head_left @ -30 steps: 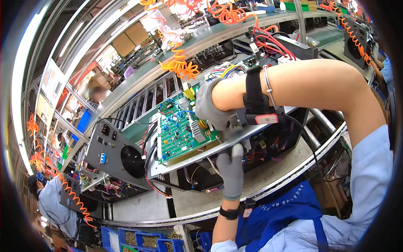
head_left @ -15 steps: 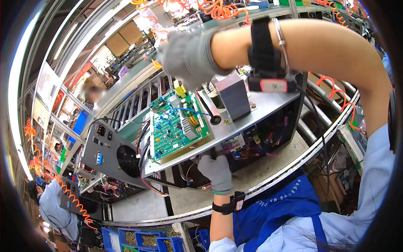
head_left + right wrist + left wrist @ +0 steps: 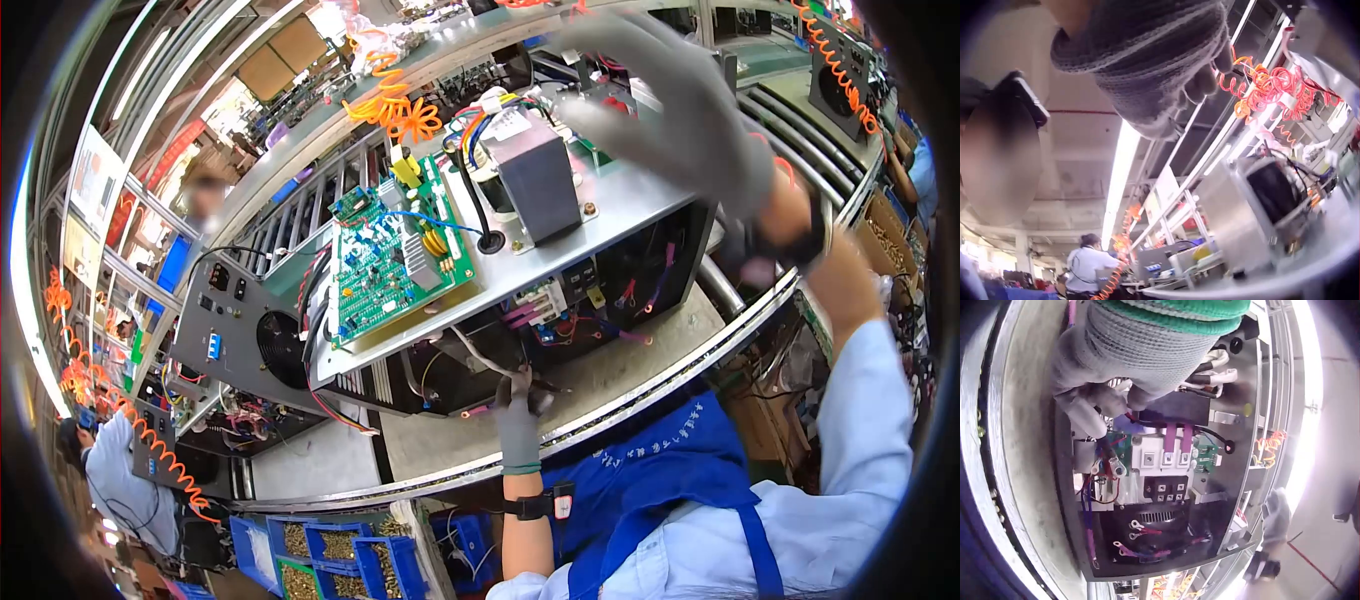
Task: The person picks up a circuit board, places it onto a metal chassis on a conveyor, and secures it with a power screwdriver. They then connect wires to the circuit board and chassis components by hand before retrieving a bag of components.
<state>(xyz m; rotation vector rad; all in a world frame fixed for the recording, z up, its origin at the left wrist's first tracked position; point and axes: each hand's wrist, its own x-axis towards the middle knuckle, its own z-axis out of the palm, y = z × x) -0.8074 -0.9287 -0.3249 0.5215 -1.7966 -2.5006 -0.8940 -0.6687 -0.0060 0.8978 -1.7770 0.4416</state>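
My gloved left hand (image 3: 518, 425) is at the front of an opened black chassis (image 3: 1166, 569), below its metal shelf. It pinches a cable with a ring lug (image 3: 1117, 467) at its end, in front of the white terminal module (image 3: 1161, 456). On the shelf lie a green circuit board (image 3: 400, 265) and a dark box-shaped transformer (image 3: 538, 185). My gloved right hand (image 3: 690, 120), blurred, hovers over the shelf's right end, thumb and fingers spread, nothing visible between them.
A grey panel with a fan (image 3: 285, 348) leans out at the chassis's left. Blue bins (image 3: 330, 550) of small metal parts stand below the bench edge. Orange coiled hoses (image 3: 400, 110) hang behind, and another worker (image 3: 135, 485) sits at the far left.
My right hand left the shelf's front edge, rose past the transformer and swung right. My left hand drew down from the shelf edge, and the cable it pinches now shows.
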